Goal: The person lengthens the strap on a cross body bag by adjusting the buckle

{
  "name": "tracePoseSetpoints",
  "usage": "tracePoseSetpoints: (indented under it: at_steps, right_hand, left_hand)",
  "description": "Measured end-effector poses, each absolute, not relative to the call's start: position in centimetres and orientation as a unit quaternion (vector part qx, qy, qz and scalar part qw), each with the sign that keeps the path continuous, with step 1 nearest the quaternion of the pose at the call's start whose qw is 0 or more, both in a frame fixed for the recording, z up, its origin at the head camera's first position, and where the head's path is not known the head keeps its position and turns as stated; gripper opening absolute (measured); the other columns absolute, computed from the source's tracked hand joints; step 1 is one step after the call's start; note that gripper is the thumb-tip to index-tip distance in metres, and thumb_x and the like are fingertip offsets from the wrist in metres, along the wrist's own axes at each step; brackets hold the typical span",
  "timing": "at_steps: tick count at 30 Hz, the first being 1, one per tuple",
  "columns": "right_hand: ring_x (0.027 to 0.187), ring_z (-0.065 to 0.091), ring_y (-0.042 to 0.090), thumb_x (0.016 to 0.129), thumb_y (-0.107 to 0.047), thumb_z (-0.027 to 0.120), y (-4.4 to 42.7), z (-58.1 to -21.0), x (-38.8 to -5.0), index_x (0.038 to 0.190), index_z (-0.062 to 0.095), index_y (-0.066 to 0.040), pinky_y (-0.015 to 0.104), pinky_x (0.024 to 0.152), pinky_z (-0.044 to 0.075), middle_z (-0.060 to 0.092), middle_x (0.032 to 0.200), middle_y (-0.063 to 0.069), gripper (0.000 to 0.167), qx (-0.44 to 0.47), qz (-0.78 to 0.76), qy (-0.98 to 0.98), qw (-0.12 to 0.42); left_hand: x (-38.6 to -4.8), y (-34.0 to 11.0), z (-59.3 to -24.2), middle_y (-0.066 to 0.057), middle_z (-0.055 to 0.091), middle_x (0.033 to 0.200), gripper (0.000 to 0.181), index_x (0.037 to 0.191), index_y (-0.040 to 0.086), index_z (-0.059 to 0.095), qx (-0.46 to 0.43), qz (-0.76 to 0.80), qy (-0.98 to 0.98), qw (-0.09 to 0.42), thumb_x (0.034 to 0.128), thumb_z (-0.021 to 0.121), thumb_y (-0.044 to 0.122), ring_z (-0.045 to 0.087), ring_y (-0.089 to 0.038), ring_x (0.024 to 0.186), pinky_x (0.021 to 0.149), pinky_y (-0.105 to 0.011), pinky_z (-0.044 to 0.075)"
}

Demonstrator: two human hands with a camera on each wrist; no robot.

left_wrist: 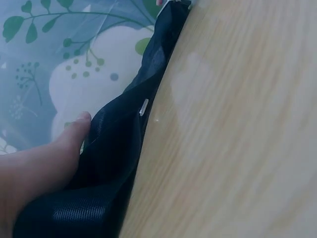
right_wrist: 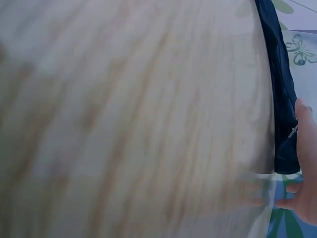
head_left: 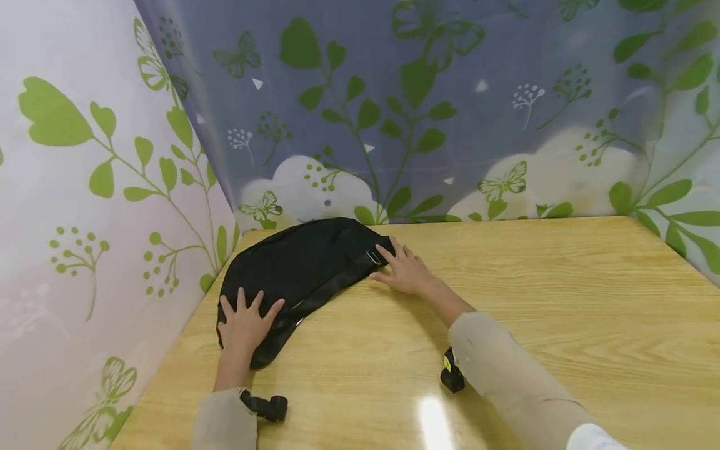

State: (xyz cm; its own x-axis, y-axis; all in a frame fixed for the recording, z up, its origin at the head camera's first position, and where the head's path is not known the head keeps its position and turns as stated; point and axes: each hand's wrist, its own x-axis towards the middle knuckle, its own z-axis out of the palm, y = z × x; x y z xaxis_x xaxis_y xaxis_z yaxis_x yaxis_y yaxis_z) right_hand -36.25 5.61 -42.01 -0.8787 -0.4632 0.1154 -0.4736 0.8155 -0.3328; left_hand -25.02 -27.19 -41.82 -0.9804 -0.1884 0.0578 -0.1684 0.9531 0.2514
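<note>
A black crescent-shaped bag (head_left: 304, 262) with a strap and a metal buckle (head_left: 374, 257) lies flat on the wooden table, at the far left in the head view. My left hand (head_left: 245, 325) rests on its near left end with the fingers spread and straight. At the other end, my right hand (head_left: 407, 272) touches the bag beside the buckle, fingers extended. The left wrist view shows the bag's strap side (left_wrist: 119, 124) next to my left thumb (left_wrist: 77, 130). In the right wrist view, the bag's end (right_wrist: 285, 99) stands beside my right hand (right_wrist: 308, 163).
The wooden table (head_left: 534, 300) reaches toward the right. Printed curtains with leaves and butterflies hang at the back (head_left: 360, 125) and along the left side (head_left: 124, 250). Black camera mounts sit at the left wrist (head_left: 267, 407) and the right wrist (head_left: 452, 375).
</note>
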Motion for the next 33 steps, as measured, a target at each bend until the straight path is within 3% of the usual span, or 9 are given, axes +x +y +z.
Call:
tracePoseSetpoints:
  at_steps: [4, 12, 25, 33]
  right_hand:
    - [0.130, 0.016, 0.046, 0.089, -0.054, 0.048, 5.5, -42.3, -36.8, 0.148, 0.018, -0.017, 0.061, 0.094, 0.026, 0.000, 0.151, 0.017, 0.076, 0.253, 0.163, -0.954, 0.020]
    - [0.132, 0.007, 0.046, 0.090, -0.055, 0.046, 5.6, -42.3, -37.4, 0.148, 0.020, -0.016, 0.060, 0.098, 0.021, 0.004, 0.151, 0.016, 0.075, 0.262, 0.136, -0.956, 0.000]
    - [0.132, 0.016, 0.041, 0.091, -0.051, 0.047, 7.1, -42.1, -37.1, 0.144, 0.031, -0.011, 0.050, 0.103, 0.018, 0.019, 0.149, 0.014, 0.069, 0.279, 0.097, -0.955, 0.019]
    - [0.131, 0.017, 0.043, 0.091, -0.052, 0.047, 8.6, -41.9, -35.6, 0.143, 0.032, -0.010, 0.057, 0.100, 0.020, 0.020, 0.148, 0.015, 0.068, 0.272, 0.083, -0.959, 0.007]
  left_hand:
    - [-25.4, -26.6, -41.9, -0.025, 0.004, 0.148, 0.084, 0.144, 0.011, 0.029, 0.100, -0.119, -0.987, 0.043, 0.0851, 0.031, 0.071, -0.015, -0.049, 0.128, 0.084, -0.075, -0.007]
    - [-25.6, -25.8, -42.2, -0.023, 0.001, 0.149, 0.086, 0.146, 0.010, 0.025, 0.107, -0.135, -0.984, 0.034, 0.0847, 0.035, 0.069, -0.014, -0.049, 0.129, 0.082, -0.077, 0.016]
    - [-26.2, -26.2, -42.2, -0.021, 0.001, 0.150, 0.085, 0.145, 0.009, 0.026, 0.084, -0.130, -0.988, 0.024, 0.0856, 0.030, 0.070, -0.010, -0.048, 0.130, 0.083, -0.076, 0.017]
    - [-26.7, -25.5, -42.2, -0.020, 0.004, 0.150, 0.080, 0.145, 0.010, 0.028, 0.062, -0.115, -0.991, 0.022, 0.0877, 0.033, 0.066, -0.007, -0.048, 0.131, 0.085, -0.074, 0.018]
